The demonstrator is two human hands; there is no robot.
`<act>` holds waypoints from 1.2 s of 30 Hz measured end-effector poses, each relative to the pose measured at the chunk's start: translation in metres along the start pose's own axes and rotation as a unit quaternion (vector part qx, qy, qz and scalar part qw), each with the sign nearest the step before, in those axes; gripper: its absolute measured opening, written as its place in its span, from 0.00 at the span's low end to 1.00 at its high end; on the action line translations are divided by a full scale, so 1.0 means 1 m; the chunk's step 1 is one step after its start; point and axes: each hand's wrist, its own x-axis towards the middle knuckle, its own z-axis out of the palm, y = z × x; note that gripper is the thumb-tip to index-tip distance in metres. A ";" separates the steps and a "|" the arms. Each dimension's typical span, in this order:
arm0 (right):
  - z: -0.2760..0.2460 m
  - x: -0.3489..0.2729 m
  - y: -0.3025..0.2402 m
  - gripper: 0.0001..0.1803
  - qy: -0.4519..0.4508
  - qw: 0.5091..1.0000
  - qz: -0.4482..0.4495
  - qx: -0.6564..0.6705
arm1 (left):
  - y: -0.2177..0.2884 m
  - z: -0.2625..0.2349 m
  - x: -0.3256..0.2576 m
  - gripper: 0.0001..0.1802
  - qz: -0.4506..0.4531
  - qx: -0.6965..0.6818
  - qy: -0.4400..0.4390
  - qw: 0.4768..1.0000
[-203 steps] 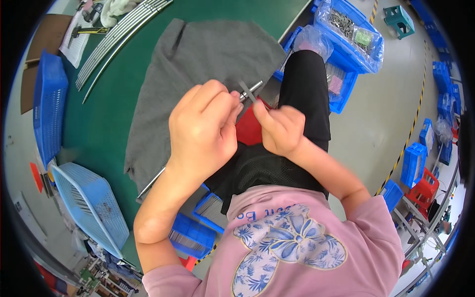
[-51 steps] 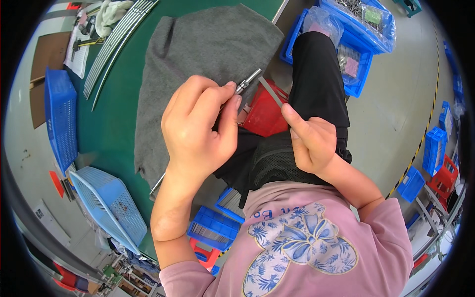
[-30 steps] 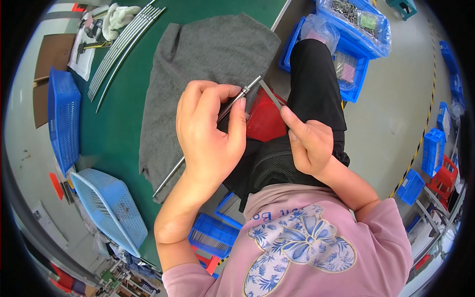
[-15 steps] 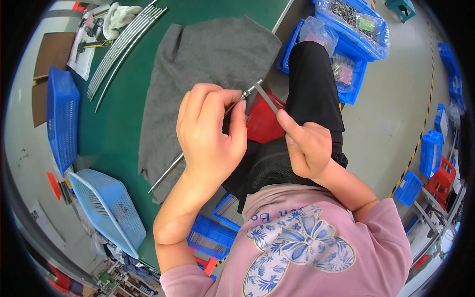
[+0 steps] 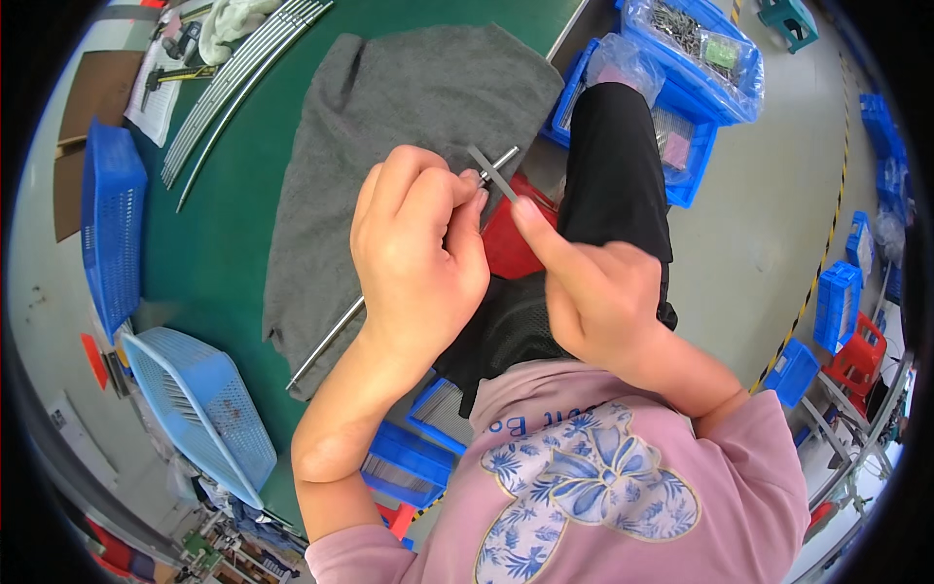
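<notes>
- Left hand (image 5: 418,248) is pinching a slim metal rod (image 5: 327,343) between thumb and index finger, close to its upper tip; the gap is closed down to the rod, and the other fingers are curling in toward the palm.
- The rod is slanting over the grey cloth (image 5: 409,97), passing out of sight behind the left hand; its lower end is showing by the cloth's near-left edge. Whether that end is resting or hanging, I am not able to tell.
- Right hand (image 5: 603,302) is gripping a flat grey strip (image 5: 494,175), file-like in look; the index finger is pointing along it and the remaining fingers are folding closed. The grip end is hiding in the hand.
- The strip is crossing the rod just short of its upper tip, appearing to be in contact; pressure is not showing.
- Progress, as judged: work on this rod is under way, not complete, since both hands are engaging it at the tip.
- Amount done: the tip's surface is showing too small to read, so I am leaving this undetermined.
- Left over: the rod is not yet lying free of the hands. Several loose rods (image 5: 233,88) are lying on the green table (image 5: 224,195), away from both hands; whether these are finished or waiting, I am not able to tell.
</notes>
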 end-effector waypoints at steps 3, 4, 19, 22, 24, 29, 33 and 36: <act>0.004 0.024 -0.003 0.33 -0.006 1.000 -0.012 -0.025 | 0.001 0.002 0.001 0.08 -0.003 -0.012 0.001 1.000; 0.002 0.020 -0.001 0.33 -0.009 1.000 -0.015 -0.025 | -0.001 0.003 0.001 0.08 -0.009 -0.015 0.005 1.000; -0.017 0.031 -0.002 0.32 -0.076 0.995 -0.043 -0.051 | 0.001 0.002 0.003 0.09 0.004 -0.024 0.003 1.000; -0.020 0.021 -0.005 0.33 -0.105 0.992 -0.022 -0.068 | 0.001 0.002 0.001 0.09 -0.001 -0.028 0.001 1.000; -0.028 0.006 -0.003 0.33 -0.123 0.991 -0.012 -0.049 | -0.001 0.003 0.000 0.09 0.004 -0.019 -0.001 1.000; -0.009 0.028 -0.007 0.33 -0.052 0.994 -0.038 -0.083 | 0.003 0.003 0.001 0.08 -0.001 -0.031 0.000 1.000; -0.021 -0.004 -0.008 0.33 -0.081 0.993 0.010 -0.086 | 0.002 0.003 0.000 0.08 -0.004 -0.033 -0.006 0.999; -0.005 0.018 -0.005 0.34 -0.019 0.996 -0.033 -0.081 | 0.004 0.002 0.001 0.08 0.004 -0.027 0.002 1.000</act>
